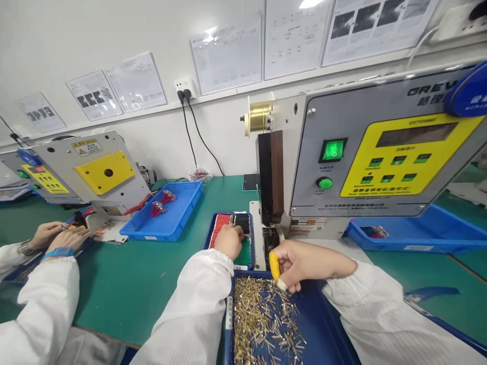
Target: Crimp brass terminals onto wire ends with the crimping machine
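Observation:
My left hand (229, 241) reaches into a small blue tray of cut wires, its fingers bent down among them. Red wires (219, 223) lie to its left, black wires (243, 221) at its fingertips and green wires (244, 252) below. Whether a wire is between the fingers is hidden. My right hand (294, 264) hovers over the back of a larger blue tray (315, 314) strewn with brass-coloured metal terminals (262, 314). A yellow cover is on its index finger and a pale one on the thumb; both tips are drawn together, with anything in them too small to make out.
A grey bench machine (323, 187) with a wire spool (259, 116) stands just beyond my right hand. Blue bins (169, 230) hold bundled red wires on both sides. At left, a co-worker's hands (63, 238) work at another machine (102, 167). Pliers (429, 294) lie at right.

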Available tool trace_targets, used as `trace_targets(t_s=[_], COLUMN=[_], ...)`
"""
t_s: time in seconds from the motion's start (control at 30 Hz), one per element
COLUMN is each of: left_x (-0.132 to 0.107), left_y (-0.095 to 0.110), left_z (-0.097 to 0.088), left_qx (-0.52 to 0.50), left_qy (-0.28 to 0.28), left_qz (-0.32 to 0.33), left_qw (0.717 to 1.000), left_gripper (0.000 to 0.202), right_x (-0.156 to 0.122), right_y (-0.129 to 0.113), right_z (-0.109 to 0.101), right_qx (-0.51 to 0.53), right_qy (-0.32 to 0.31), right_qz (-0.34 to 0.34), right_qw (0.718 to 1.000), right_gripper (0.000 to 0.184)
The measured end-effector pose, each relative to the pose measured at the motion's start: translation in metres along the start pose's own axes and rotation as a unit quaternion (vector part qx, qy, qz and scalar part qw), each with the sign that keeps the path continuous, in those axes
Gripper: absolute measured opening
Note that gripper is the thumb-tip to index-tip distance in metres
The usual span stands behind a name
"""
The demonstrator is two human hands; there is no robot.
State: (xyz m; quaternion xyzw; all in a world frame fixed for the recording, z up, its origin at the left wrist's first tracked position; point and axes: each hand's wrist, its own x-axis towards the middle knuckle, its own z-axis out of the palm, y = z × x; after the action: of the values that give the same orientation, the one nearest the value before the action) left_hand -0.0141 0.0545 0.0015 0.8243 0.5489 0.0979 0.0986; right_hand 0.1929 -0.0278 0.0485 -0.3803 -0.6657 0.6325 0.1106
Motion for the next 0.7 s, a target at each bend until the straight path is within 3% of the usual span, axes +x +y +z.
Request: trace_targets(t_s=[0.27, 0.5, 0.7], left_x=[0.002, 0.016, 0.03], left_y=[0.001, -0.002, -0.003], left_z=[0.003, 0.01, 0.011], left_qx=[-0.026, -0.011, 0.004], left_qy=[0.047, 0.083, 0.072], left_qz=[-0.015, -0.002, 0.04], left_qw=[0.998, 0.996, 0.997], left_gripper=[0.009, 0.019, 0.02], right_x=[-0.005, -0.011, -0.005], right_y=[0.01, 0.013, 0.011], right_z=[-0.011, -0.025, -0.023], right_qx=[0.05, 0.163, 0.244], right_qy=[0.021, 0.14, 0.233], right_qz=[-0.052, -0.095, -0.152], right_qw=[0.997, 0.972, 0.929], right_gripper=[0.019, 0.025, 0.021])
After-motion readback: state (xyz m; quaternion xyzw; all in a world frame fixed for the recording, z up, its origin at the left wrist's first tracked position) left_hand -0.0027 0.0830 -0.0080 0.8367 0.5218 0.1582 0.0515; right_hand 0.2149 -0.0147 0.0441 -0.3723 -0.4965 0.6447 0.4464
